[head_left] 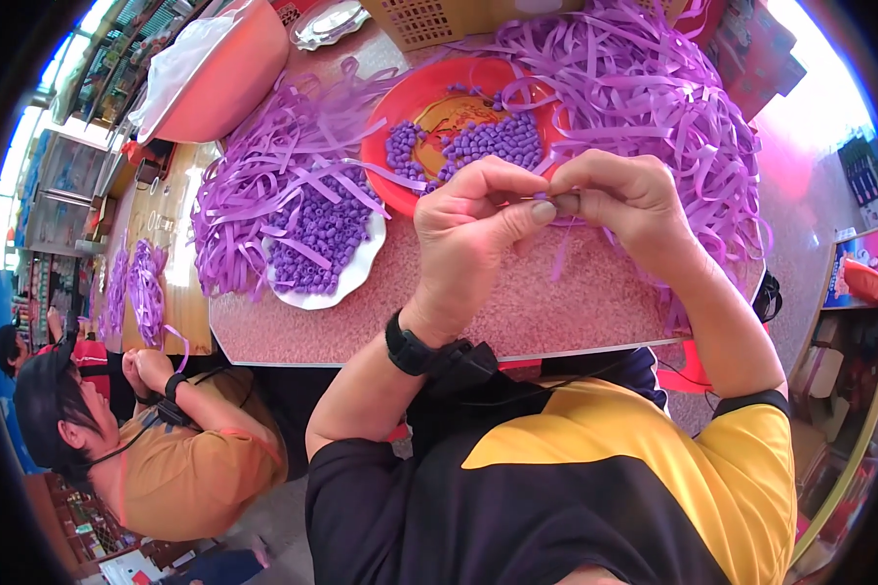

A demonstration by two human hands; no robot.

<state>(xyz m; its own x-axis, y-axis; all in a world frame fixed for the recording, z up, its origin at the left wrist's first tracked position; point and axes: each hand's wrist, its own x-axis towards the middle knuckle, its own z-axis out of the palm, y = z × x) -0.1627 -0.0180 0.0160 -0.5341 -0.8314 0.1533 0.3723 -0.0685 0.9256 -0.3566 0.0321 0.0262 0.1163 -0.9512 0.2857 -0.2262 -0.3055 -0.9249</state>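
My left hand and my right hand meet fingertip to fingertip above the near rim of a red bowl. Both are closed in a pinch. A tiny purple bead shows at my left thumb and forefinger. What my right fingers grip is too small and covered to tell. Purple beads lie in the bowl, over a yellow patterned bottom. A short strip of purple ribbon hangs just below my fingers. Left of my left hand, a white scalloped plate holds more purple beads.
Heaps of purple ribbon lie left and right of the bowl. A pink basin and a tan basket stand behind. At left, a co-worker in an orange shirt sits at a wooden table with ribbon bundles.
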